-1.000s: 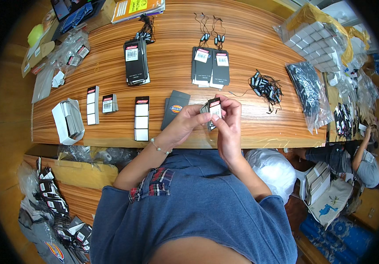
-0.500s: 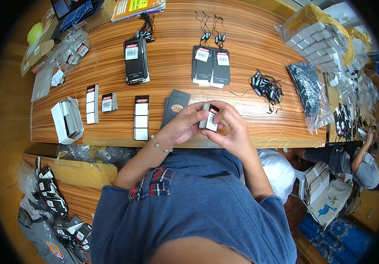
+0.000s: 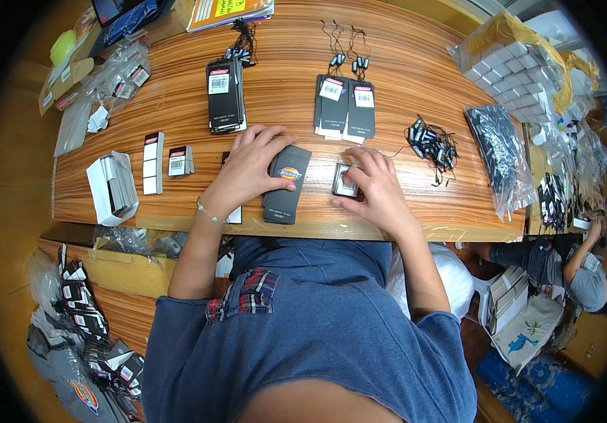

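Note:
My left hand (image 3: 247, 169) is spread over a card strip with white panels (image 3: 235, 216), hiding most of it. Its thumb rests on the dark grey hang tags (image 3: 280, 211), which lie slightly fanned near the table's front edge. To the right, my right hand (image 3: 379, 190) has its fingers and thumb curled about a small stack of labelled cards (image 3: 346, 188) on the tabletop. Farther back lie black-corded grey hang tags (image 3: 360, 120) with white stickers and another bundle of corded tags (image 3: 223, 106).
A pile of black cords (image 3: 430, 148) and a clear bag of dark items (image 3: 499, 158) are on the right. At left stand a white box of cards (image 3: 99, 190), a white-panelled card stack (image 3: 152, 169) and small labelled cards (image 3: 178, 162). Another person (image 3: 585, 275) sits far right.
The small card stack has gone from between both hands down onto the table under my right hand. My left hand has moved left, away from it, to the grey tags and card strip.

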The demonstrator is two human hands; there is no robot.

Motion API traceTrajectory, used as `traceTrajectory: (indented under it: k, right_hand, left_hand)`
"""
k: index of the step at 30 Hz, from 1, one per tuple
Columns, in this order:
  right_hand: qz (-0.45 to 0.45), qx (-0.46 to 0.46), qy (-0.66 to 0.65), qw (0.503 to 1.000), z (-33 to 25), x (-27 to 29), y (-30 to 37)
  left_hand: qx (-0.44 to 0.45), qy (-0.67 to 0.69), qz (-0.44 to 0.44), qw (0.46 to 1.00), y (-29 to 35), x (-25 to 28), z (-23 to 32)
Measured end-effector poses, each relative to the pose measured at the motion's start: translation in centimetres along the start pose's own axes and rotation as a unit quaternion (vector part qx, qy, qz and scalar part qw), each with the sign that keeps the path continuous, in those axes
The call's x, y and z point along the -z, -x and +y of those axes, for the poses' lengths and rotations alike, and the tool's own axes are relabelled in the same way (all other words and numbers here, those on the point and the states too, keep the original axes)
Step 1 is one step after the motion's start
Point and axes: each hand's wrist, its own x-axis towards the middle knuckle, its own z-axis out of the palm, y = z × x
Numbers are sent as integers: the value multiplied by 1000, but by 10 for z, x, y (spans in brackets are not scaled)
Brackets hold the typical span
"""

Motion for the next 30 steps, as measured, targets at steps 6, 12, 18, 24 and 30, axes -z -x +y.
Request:
traceTrajectory:
  k: [6,12,18,24,30]
  right_hand:
    - [50,-102,-30,993,4,-5,-1]
    - [35,-120,-25,992,11,-12,-2]
    - [117,-113,-72,984,13,-17,-1]
    - [133,-230,-379,886,1,-17,3]
    - [224,-162,-416,866,-44,-29,-4]
  left_hand:
    - [13,-27,2,1000,-2,1,-7]
    - [10,-28,55,998,0,-1,-8]
    - [48,19,61,997,2,2,-1]
    - [189,480,29,856,5,6,2]
    - [94,556,31,826,13,-15,49]
